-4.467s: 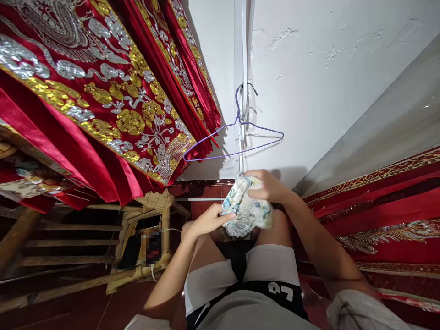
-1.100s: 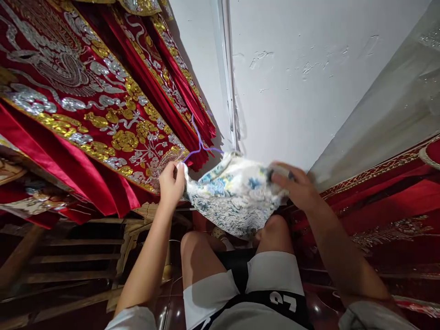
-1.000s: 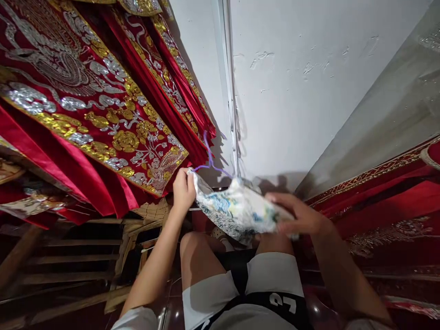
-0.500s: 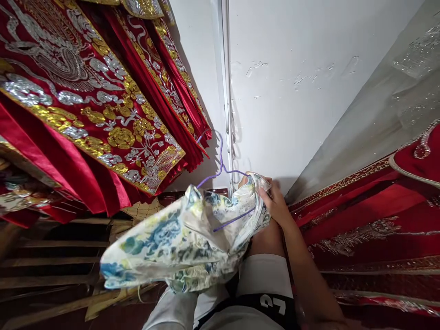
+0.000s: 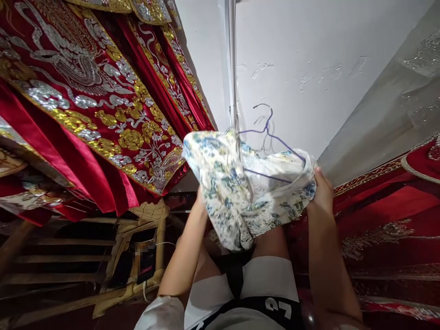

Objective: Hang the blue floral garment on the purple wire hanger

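A white shirt (image 5: pixel 223 183) with a blue, green and yellow floral print hangs in the air in front of me. A thin purple hanger (image 5: pixel 266 130) sits inside its opening, the hook sticking up and the lower bar showing across the neck. My right hand (image 5: pixel 322 185) grips the shirt's right edge, near that end of the hanger. On the other side my left hand (image 5: pixel 202 199) reaches up under the raised left part of the shirt. Cloth covers the left fingers, so their grip is hidden.
Red garments with gold and silver embroidery (image 5: pixel 130 123) hang at the left, close to the shirt. More red beaded clothing (image 5: pixel 385 206) hangs at the right. A white wall (image 5: pixel 292 55) rises ahead. Low left, a phone (image 5: pixel 146 261) with a cable rests on a wooden chair (image 5: pixel 160 243).
The shirt's left part has risen and swung in toward the hanger. My left forearm has come into view beneath it. The hanger and my right hand have shifted right.
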{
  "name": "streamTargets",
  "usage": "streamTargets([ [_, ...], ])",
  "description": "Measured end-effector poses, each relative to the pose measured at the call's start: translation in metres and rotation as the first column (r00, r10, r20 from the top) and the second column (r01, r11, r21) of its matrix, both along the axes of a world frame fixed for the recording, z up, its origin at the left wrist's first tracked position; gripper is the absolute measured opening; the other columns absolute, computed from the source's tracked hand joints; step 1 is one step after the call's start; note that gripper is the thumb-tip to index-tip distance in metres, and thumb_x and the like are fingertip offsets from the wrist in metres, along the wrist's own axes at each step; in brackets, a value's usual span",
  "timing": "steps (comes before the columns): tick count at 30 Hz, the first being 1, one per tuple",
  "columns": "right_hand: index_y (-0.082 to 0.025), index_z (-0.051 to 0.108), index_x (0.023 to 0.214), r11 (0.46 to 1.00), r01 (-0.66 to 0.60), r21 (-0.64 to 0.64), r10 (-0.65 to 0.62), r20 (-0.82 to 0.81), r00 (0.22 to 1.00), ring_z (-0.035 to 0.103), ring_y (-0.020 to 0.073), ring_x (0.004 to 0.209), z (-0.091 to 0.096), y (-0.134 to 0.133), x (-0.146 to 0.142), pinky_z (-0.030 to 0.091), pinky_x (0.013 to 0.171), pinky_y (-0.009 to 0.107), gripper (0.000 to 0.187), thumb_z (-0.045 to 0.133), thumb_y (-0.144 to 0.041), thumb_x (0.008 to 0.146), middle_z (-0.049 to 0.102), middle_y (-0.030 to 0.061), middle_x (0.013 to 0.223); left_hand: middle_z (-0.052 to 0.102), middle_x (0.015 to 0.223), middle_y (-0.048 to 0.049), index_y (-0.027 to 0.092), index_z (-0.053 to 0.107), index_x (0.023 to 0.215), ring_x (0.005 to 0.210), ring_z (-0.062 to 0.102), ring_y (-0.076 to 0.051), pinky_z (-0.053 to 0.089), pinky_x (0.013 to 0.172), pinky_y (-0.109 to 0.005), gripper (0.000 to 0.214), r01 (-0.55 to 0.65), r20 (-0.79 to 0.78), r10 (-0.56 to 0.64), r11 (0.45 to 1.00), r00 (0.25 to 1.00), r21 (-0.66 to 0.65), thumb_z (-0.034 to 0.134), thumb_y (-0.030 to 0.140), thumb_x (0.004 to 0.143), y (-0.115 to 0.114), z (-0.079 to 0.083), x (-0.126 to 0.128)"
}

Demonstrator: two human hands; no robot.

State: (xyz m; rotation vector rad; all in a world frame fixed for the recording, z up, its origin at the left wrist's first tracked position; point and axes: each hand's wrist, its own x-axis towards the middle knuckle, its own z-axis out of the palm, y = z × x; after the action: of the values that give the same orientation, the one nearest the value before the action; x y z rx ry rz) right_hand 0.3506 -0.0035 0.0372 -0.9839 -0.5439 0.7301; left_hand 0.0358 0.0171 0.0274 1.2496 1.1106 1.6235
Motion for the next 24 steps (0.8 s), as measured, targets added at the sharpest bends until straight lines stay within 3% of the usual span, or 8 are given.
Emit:
streamTargets([
  [3,-0.016,0.073,0.09,0.998,-0.016,0.053,0.014,0.037,0.999,0.072,0.0224,0.09,0.028,0.016,-0.016,0.061,0.073,0.031,0.045,0.081,-0.057,0.075,0.074,0.0052,0.09,0.074,0.12,-0.0156,0.018,0.074,0.119,0.128,0.063,-0.034,0.056,0.102,-0.048,0.091,0.09,0.188,-0.082,0.995,0.979,-0.033,0.03,0.091,0.086,-0.007,0.001,-0.018],
  [5,-0.015,0.073,0.091,0.986,-0.12,0.116,0.108,0.099,0.989,0.072,0.025,0.098,0.043,0.026,-0.034,0.062,0.077,0.033,0.046,0.077,-0.059,0.078,0.074,0.0076,0.093,0.075,0.121,-0.0142,0.018,0.074,0.118,0.129,0.063,-0.035,0.055,0.105,-0.046,0.085,0.078,0.253,-0.064,0.996,0.965,-0.044,0.053,0.09,0.078,-0.013,-0.001,-0.029],
  [7,-0.015,0.072,0.09,0.969,-0.194,0.155,0.173,0.141,0.975,0.072,0.0268,0.102,0.053,0.032,-0.051,0.062,0.079,0.035,0.047,0.075,-0.061,0.079,0.074,0.0093,0.093,0.075,0.123,-0.0127,0.02,0.074,0.115,0.127,0.065,-0.035,0.054,0.105,-0.045,0.073,0.028,0.265,-0.011,0.998,0.964,-0.062,0.078,0.075,0.068,-0.021,-0.005,-0.036],
  [10,-0.016,0.071,0.089,0.964,-0.228,0.133,0.206,0.162,0.965,0.071,0.0277,0.102,0.053,0.029,-0.061,0.061,0.079,0.036,0.048,0.074,-0.062,0.08,0.074,0.0097,0.091,0.076,0.119,-0.0121,0.021,0.073,0.112,0.123,0.068,-0.035,0.056,0.104,-0.044,0.067,-0.005,0.281,0.039,0.993,0.959,-0.121,0.09,0.061,0.061,-0.032,-0.016,-0.041],
  [14,-0.016,0.071,0.086,0.968,-0.248,0.03,0.239,0.175,0.955,0.072,0.0284,0.096,0.035,0.012,-0.052,0.06,0.076,0.035,0.048,0.075,-0.063,0.078,0.073,0.0073,0.084,0.076,0.12,-0.0103,0.023,0.069,0.12,0.125,0.066,-0.034,0.055,0.106,-0.042,0.076,-0.024,0.307,0.091,0.976,0.947,-0.216,0.095,0.053,0.055,-0.049,-0.043,-0.034],
  [17,-0.017,0.071,0.089,0.978,-0.209,0.019,0.202,0.18,0.963,0.071,0.0267,0.092,0.017,-0.001,-0.043,0.058,0.075,0.034,0.047,0.075,-0.063,0.078,0.072,0.0058,0.084,0.076,0.12,-0.0121,0.021,0.068,0.125,0.124,0.067,-0.034,0.052,0.11,-0.044,0.077,0.079,0.265,0.001,0.954,0.964,-0.291,0.095,0.046,0.057,-0.06,-0.065,-0.025],
  [20,-0.018,0.069,0.095,0.999,-0.035,0.017,0.031,0.198,0.98,0.068,0.0231,0.093,-0.005,-0.015,-0.044,0.056,0.08,0.033,0.043,0.07,-0.06,0.083,0.07,0.0053,0.092,0.076,0.118,-0.0148,0.015,0.072,0.12,0.123,0.067,-0.035,0.048,0.114,-0.048,0.066,0.137,0.228,-0.056,0.924,0.972,-0.357,0.09,0.048,0.065,-0.068,-0.083,-0.016],
  [24,-0.023,0.058,0.12,0.959,0.282,0.008,-0.268,0.337,0.903,0.059,0.023,0.117,-0.043,-0.042,-0.071,0.049,0.1,0.035,0.046,0.074,-0.045,0.083,0.062,0.0085,0.125,0.075,0.124,-0.0142,0.017,0.072,0.117,0.127,0.064,-0.034,0.043,0.117,-0.047,0.063,0.043,0.21,0.037,0.931,0.977,-0.363,0.083,0.058,0.071,-0.074,-0.096,-0.007],
])
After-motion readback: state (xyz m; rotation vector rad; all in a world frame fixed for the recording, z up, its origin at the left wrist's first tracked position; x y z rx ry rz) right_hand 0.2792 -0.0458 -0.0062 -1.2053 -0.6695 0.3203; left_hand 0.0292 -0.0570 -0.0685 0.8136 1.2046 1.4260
